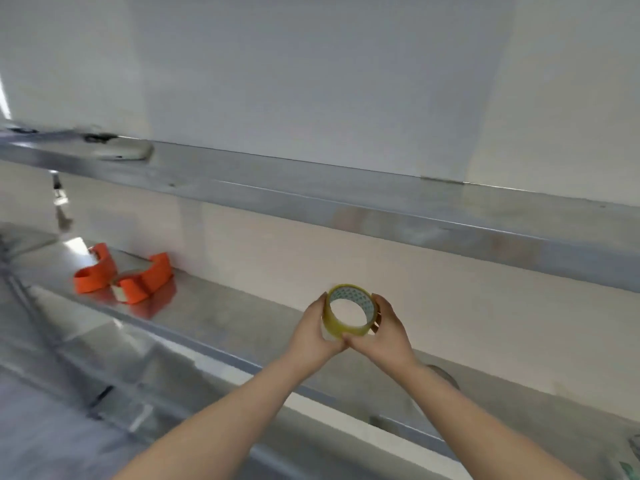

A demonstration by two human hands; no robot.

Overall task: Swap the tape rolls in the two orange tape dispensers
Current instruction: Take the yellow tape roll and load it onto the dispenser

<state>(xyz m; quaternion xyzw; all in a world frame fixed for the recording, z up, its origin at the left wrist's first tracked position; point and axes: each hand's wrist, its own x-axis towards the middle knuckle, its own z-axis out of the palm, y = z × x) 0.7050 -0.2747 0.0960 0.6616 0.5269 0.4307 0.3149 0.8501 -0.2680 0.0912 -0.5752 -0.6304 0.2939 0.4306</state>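
Both arms reach forward; the left hand (pixel 317 336) and right hand (pixel 384 332) clasp a yellowish tape roll (pixel 348 311) between curled fingers above the steel shelf (pixel 221 306).

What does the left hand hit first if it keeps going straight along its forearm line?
The left hand already holds the tape roll. Beyond it, probably the cream wall behind the steel shelf; depth is unclear.

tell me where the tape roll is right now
In the head view the tape roll sits centre-right, held between the left hand and right hand over the metal shelf, well right of the orange dispensers.
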